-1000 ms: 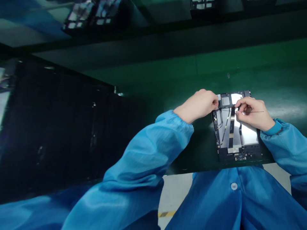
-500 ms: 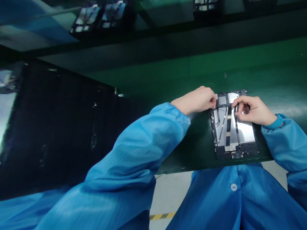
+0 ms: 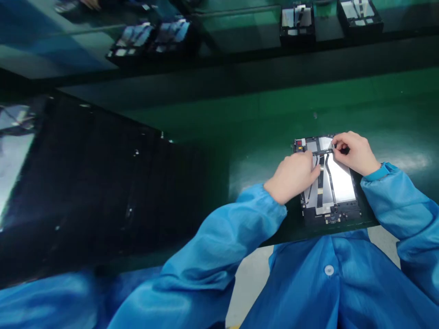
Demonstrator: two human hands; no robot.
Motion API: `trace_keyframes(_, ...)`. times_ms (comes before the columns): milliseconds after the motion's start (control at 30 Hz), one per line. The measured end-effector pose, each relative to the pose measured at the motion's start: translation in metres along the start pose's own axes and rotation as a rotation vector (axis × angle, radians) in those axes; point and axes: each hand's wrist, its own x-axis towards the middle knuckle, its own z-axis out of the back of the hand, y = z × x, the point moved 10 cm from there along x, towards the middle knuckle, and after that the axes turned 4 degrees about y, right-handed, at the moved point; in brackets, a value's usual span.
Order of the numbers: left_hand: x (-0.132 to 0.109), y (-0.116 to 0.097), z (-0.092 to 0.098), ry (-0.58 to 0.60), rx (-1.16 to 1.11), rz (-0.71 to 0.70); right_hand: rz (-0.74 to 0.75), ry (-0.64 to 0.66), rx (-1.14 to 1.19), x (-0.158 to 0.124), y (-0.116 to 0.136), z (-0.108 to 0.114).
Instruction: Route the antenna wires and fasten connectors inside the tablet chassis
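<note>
An opened tablet-like device point(image 3: 343, 183) lies on the green table near its front edge, its silver inside, dark ribbon cables and small circuit parts facing up. Over its upper left part rests my left hand point(image 3: 295, 175), thumb extended apart from the other fingers, with nothing visible held; some fingertips are hidden. My right hand point(image 3: 355, 151) is at the device's upper right edge, thumb and forefinger pinched near the top of a dark cable. Whatever lies between those fingertips is too small to make out.
Behind the green table point(image 3: 267, 109), a raised shelf holds black trays point(image 3: 297, 39) with similar devices. A large black panel or case point(image 3: 96, 192) fills the left side, with a bright silver surface beyond it. Blue fabric shows at the lower left.
My left hand has moved from the device's upper left edge down and right onto its surface. My right hand has shifted toward the top edge. The thin dark strand near it no longer shows.
</note>
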Motion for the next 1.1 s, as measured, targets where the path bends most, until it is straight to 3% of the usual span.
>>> trace_keyframes(100,0.0,-0.011,-0.011,0.016,0.042,0.066,0.055,0.099,-0.069,0.0,0.007,-0.004)
trace_keyframes(267,0.003,-0.01,-0.008,-0.008,0.06,0.141,0.063,0.19,0.077,-0.004,0.006,0.0)
trace_keyframes(600,0.013,-0.008,-0.008,-0.099,-0.031,0.161,-0.237,0.133,0.444,-0.018,-0.041,-0.002)
trace_keyframes(733,0.004,-0.002,-0.005,-0.146,-0.127,0.143,-0.32,0.118,0.546,-0.019,-0.053,-0.005)
trace_keyframes(833,-0.008,0.002,0.005,-0.257,-0.231,0.092,-0.346,0.112,0.57,-0.019,-0.055,-0.005)
trace_keyframes(933,-0.006,-0.009,0.017,-0.373,-0.221,-0.05,-0.363,0.11,0.581,-0.019,-0.055,-0.006)
trace_keyframes(1000,0.008,-0.019,0.016,-0.348,-0.197,-0.156,-0.368,0.108,0.59,-0.018,-0.055,-0.005)
trace_keyframes(1100,0.036,-0.029,0.007,-0.19,-0.2,-0.252,-0.368,0.11,0.597,-0.018,-0.055,-0.004)
